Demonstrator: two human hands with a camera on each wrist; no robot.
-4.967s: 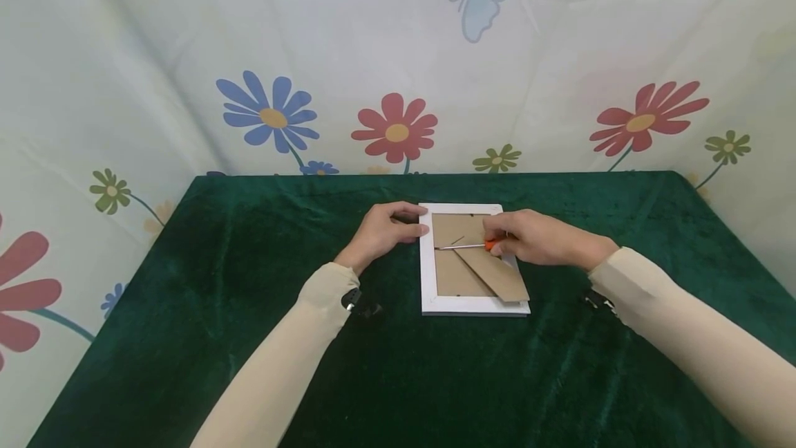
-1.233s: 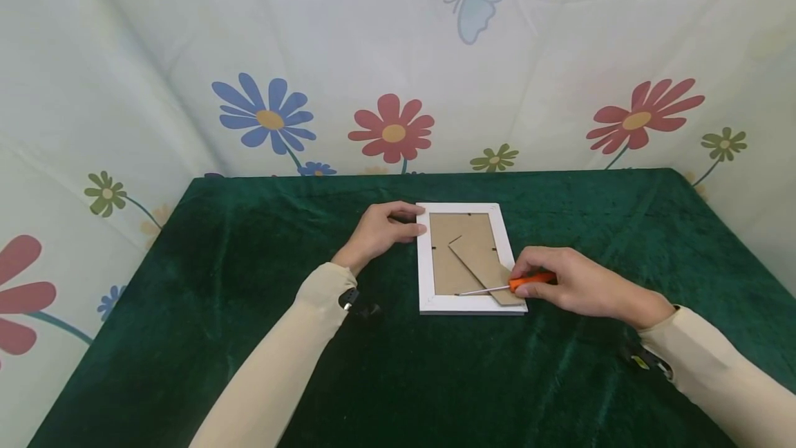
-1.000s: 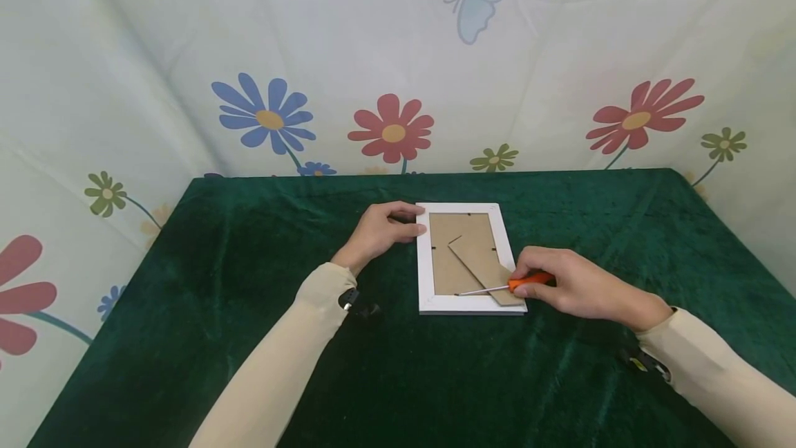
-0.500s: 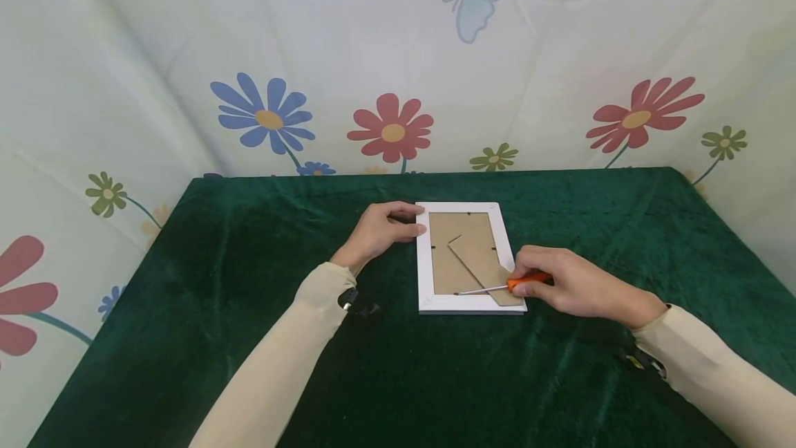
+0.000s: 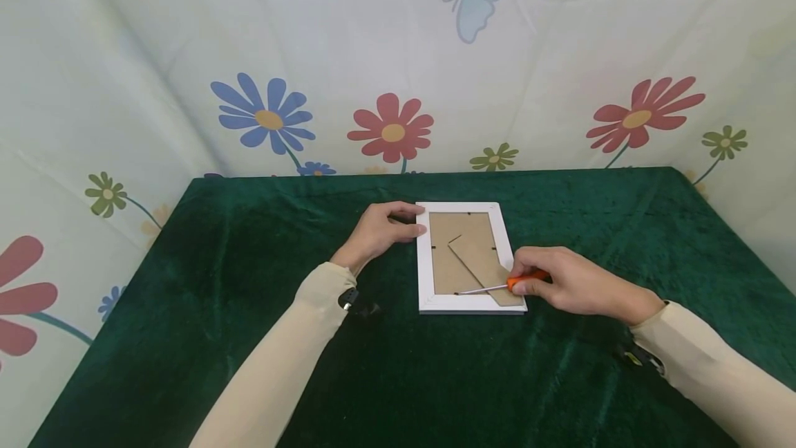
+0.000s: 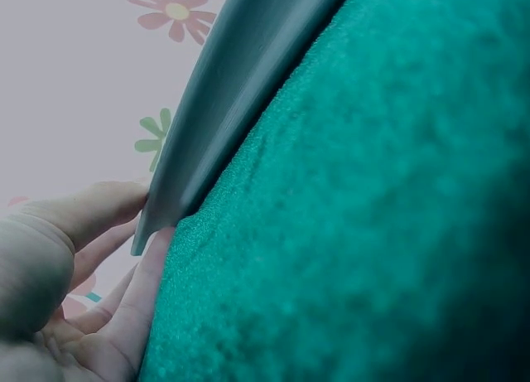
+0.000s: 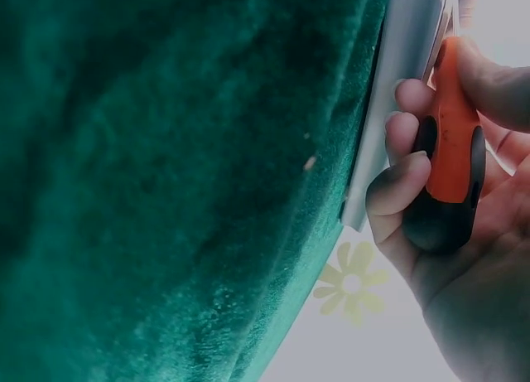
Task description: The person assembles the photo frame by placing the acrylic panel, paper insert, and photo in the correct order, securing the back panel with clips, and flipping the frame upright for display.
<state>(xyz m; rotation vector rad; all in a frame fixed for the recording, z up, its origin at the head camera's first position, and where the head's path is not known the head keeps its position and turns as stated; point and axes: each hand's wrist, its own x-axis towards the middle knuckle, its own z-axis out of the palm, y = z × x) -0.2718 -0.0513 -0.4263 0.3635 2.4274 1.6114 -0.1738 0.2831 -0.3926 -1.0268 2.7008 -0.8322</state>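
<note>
A white picture frame (image 5: pixel 425 272) lies back side up on the table, its brown backing board (image 5: pixel 444 272) showing. A cardboard stand leg (image 5: pixel 488 268) slants across the board, and small dark tabs sit at the board's edges. My left hand (image 5: pixel 375 232) pinches the frame's far left edge, thumb on top and fingers at the side and below. My right hand (image 5: pixel 572 283) grips a screwdriver (image 7: pixel 451 133) by its orange and black handle. The thin metal shaft runs left over the stand leg, with the tip at the tab on the near edge of the board.
Dark green velvet cloth (image 5: pixel 280 337) covers the table around the frame. Behind it hangs a pale curtain (image 5: pixel 336 33) printed with flowers and a butterfly. Each wrist wears a dark camera strap.
Five seconds ago the screwdriver's tip was at the left tab; my right hand has since brought it to the near one. Over the last second the handle shifts only slightly. My left hand stays put.
</note>
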